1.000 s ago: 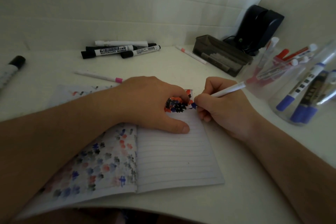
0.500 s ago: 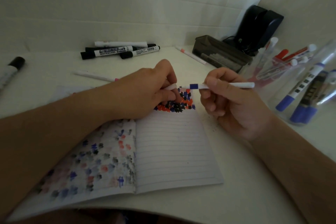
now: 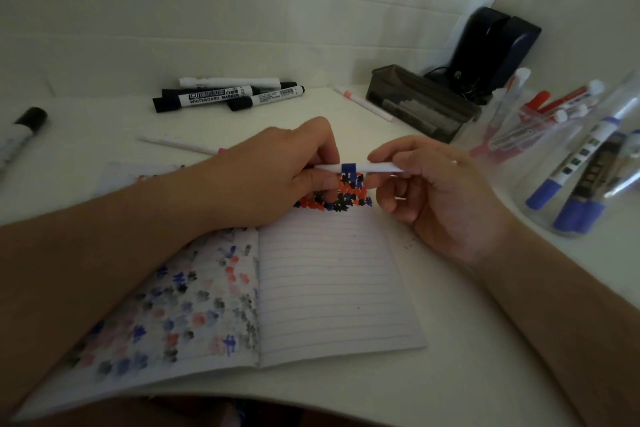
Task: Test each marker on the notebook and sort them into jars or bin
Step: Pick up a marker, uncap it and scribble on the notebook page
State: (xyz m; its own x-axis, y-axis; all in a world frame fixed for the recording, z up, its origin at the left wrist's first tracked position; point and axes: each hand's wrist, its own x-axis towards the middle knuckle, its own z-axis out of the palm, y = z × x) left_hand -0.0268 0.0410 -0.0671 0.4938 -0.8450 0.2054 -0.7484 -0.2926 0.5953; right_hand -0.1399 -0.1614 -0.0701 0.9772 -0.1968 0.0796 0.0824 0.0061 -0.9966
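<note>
A thin white marker with a blue band [image 3: 349,168] lies level between both hands, just above the open notebook [image 3: 329,288]. My left hand [image 3: 277,177] pinches the marker's cap end. My right hand [image 3: 433,191] grips its barrel. Red, black and blue test marks [image 3: 339,199] fill the top of the notebook's right page. At the right, one clear jar [image 3: 588,191] holds blue markers, and another jar [image 3: 519,121] behind it holds red ones. A dark bin [image 3: 419,100] sits at the back.
Several black whiteboard markers [image 3: 225,97] lie in a group at the back. A pink-capped pen [image 3: 180,145] rests behind my left hand, another thin pen [image 3: 363,103] beside the bin, and a black marker [image 3: 20,135] at the far left. A dark device [image 3: 498,48] stands in the corner.
My right hand lifted the marker off the page and turned it level. My left hand rose from the notebook and closed the cap onto the marker's tip.
</note>
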